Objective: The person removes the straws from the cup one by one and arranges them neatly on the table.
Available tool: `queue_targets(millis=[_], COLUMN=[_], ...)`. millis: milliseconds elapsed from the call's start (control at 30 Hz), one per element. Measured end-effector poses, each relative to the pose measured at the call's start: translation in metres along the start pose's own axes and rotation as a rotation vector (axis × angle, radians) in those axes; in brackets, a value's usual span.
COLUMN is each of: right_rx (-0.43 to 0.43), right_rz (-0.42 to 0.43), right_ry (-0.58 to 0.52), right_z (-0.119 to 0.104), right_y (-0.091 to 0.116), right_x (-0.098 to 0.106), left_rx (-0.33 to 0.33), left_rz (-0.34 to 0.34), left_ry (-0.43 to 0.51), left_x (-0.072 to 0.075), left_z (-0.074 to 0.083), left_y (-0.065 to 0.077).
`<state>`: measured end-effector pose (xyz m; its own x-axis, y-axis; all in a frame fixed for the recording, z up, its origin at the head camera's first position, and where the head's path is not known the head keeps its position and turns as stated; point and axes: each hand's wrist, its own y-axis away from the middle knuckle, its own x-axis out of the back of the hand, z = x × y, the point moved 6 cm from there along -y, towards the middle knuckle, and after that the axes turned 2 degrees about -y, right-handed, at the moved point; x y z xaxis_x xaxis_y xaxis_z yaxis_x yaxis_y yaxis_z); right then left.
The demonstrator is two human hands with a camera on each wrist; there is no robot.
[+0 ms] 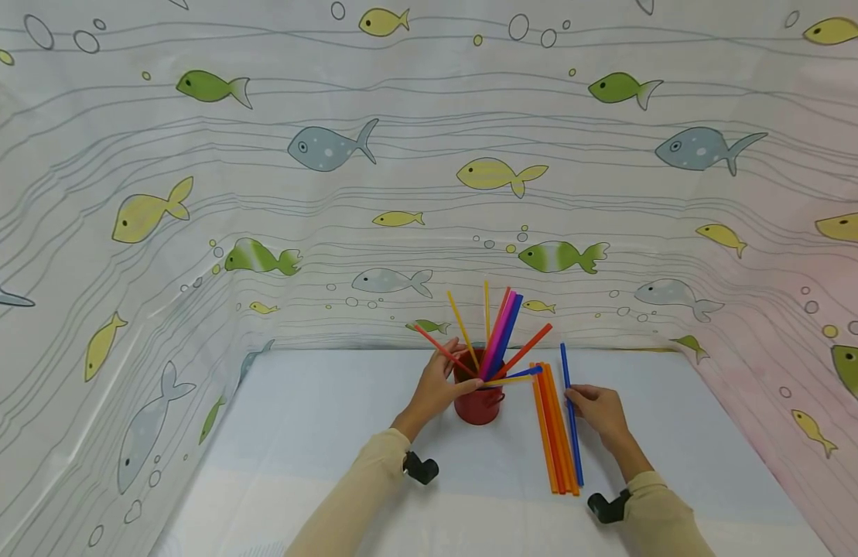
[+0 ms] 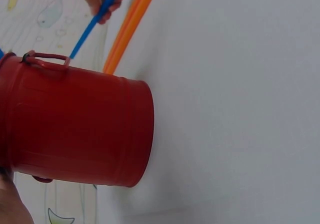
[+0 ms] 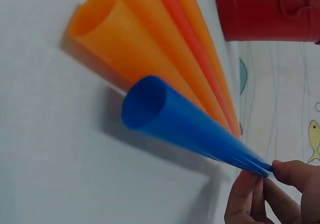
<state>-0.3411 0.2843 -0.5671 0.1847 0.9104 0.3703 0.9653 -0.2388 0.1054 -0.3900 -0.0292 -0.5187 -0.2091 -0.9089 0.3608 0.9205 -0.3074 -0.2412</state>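
A small red metal bucket with a wire handle stands on the table, holding several drinking straws in pink, blue, red and yellow that fan out above its rim. My left hand grips the bucket near the top, thumb at the front rim and fingers behind; the left wrist view shows the bucket's side with only part of that hand. Between thumb and fingers, my right hand pinches a blue straw near its upper part. Its open near end shows large in the right wrist view, the blue straw lying just beside the orange ones.
Several orange straws lie side by side on the white table, right of the bucket. A blue and a yellow straw lean out low over their far ends. A fish-patterned sheet rises behind the table and along both sides.
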Motion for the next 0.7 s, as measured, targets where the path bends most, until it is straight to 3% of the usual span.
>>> queue_targets(millis=[700], right_rx=[-0.049], right_rz=[-0.001], right_ry=[0.155], right_z=[0.013], right_y=[-0.006], right_x=[-0.006], left_rx=[0.002], left_rz=[0.006], left_ry=[0.006], left_x=[0.0], left_z=[-0.001], left_y=[0.0])
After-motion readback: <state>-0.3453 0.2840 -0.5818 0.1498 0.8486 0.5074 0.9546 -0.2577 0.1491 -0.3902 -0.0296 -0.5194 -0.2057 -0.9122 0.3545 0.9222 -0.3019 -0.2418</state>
